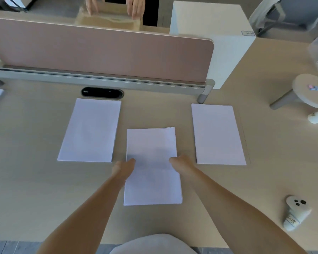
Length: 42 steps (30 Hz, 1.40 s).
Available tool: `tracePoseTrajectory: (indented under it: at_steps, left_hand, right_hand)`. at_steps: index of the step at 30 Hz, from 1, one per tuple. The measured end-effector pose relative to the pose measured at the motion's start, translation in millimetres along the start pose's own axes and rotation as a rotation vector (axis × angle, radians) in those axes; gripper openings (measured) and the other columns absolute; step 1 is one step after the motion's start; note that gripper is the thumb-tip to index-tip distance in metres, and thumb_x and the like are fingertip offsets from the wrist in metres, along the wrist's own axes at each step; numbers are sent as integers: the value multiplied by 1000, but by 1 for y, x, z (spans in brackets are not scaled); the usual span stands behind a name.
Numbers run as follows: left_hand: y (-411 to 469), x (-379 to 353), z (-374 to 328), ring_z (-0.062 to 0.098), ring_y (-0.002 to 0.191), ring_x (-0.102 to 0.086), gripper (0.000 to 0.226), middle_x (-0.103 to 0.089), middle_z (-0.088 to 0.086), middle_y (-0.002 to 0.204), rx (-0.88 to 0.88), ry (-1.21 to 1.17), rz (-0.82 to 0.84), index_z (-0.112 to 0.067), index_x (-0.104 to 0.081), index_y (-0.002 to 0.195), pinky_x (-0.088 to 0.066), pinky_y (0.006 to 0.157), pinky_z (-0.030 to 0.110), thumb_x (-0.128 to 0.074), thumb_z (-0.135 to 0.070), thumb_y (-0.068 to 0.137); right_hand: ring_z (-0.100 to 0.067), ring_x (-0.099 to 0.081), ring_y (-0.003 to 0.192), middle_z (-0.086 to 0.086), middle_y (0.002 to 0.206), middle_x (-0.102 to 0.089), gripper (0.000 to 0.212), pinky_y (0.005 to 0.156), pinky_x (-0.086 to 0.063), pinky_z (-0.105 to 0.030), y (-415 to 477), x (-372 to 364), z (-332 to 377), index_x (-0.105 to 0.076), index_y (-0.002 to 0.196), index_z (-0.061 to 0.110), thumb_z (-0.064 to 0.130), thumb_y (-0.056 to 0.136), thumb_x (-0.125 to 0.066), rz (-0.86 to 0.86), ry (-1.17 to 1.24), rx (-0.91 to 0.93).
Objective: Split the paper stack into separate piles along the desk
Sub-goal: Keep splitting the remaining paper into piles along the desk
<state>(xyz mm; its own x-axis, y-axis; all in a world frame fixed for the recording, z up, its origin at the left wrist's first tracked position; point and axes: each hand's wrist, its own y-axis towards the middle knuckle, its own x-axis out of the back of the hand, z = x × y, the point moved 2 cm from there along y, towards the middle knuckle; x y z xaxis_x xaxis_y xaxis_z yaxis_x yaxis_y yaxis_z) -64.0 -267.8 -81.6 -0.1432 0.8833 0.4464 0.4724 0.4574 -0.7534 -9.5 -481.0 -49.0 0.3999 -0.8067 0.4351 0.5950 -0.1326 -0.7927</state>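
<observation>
Left hand [124,166] and right hand [180,162] curl at the stack's [151,143] edges, pinch unclear; loose sheets could fan past the fingertips into the left pile [89,131] or right pile [218,134].

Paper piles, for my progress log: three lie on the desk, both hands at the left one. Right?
Partly. The head view shows three piles on the desk, but the left hand and right hand are at the side edges of the middle pile, not the left pile.
</observation>
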Motion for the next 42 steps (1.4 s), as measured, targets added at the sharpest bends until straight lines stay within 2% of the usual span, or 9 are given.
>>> tracePoseTrajectory:
  at_steps: [9, 11, 13, 17, 23, 27, 34, 38, 42]
  left_hand:
    - [12, 3, 9, 19, 63, -45, 23, -45, 1, 68, -27, 22, 26, -9, -53, 77, -36, 62, 28, -58, -30, 86]
    - [12, 5, 11, 20, 63, -47, 24, -47, 2, 68, -36, 15, 33, -11, -52, 71, -37, 61, 29, -58, -30, 85]
    - [14, 6, 13, 21, 66, -49, 23, -49, 4, 71, -45, 0, 38, -11, -53, 74, -38, 64, 29, -58, -30, 86]
    - [16, 6, 16, 20, 67, -44, 21, -46, 6, 77, -46, -74, 68, -11, -52, 78, -36, 63, 30, -58, -29, 88]
    - [14, 10, 15, 20, 70, -48, 17, -50, 7, 78, -27, -190, 134, -15, -56, 82, -40, 63, 30, -57, -31, 88]
    - [10, 12, 12, 23, 68, -58, 34, -61, 6, 73, -71, -44, 66, -8, -68, 88, -44, 65, 30, -64, -40, 80]
    - [6, -5, 9, 35, 113, -60, 90, -60, 16, 126, -103, 251, -2, -6, -54, 131, -52, 95, 43, -66, -68, 66]
    - [-7, -17, 6, 41, 129, -45, 91, -43, 23, 137, -234, 549, -143, 1, -35, 137, -42, 103, 45, -78, -50, 74]
    - [-10, -33, 0, 40, 126, -47, 89, -44, 25, 136, -232, 569, -146, 1, -34, 134, -41, 104, 43, -78, -48, 75]
  right_hand:
    - [-26, -48, 77, -4, 85, -48, 13, 59, -35, -29, -18, -30, 7, -41, 67, 14, 23, 74, -47, -177, -254, 69]
    - [-25, -56, 86, -6, 98, -55, 21, 65, -40, -30, -18, -36, 8, -50, 94, 8, 23, 80, -52, -149, -147, 71]
    - [-21, -60, 88, -7, 107, -58, 57, 62, -42, -29, -19, -37, 9, -36, 136, 11, 26, 85, -56, -98, 40, 51]
    - [-15, -50, 64, -4, 80, -52, 30, 59, -39, -26, -11, -30, 2, -48, 105, 4, 22, 86, -64, -76, 292, -28]
    - [-23, -61, 75, -9, 93, -66, 21, 61, -46, -27, -11, -18, 4, -64, 111, 4, 7, 90, -59, 78, 201, 82]
    - [-23, -64, 74, -11, 95, -69, 28, 62, -50, -28, -10, 12, 11, -65, 116, -2, 6, 89, -64, -13, 266, 192]
    - [-32, -65, 94, -17, 106, -68, 24, 91, -52, -47, -10, 98, -35, -64, 114, 3, 5, 90, -66, -169, 460, 165]
    - [-40, -67, 102, -21, 112, -70, 24, 97, -51, -59, -10, 124, -71, -68, 112, 0, 4, 88, -68, -175, 507, 119]
    - [-35, -66, 91, -18, 101, -70, 13, 91, -53, -53, -13, 141, -94, -69, 101, 3, 0, 89, -65, -170, 522, 123]
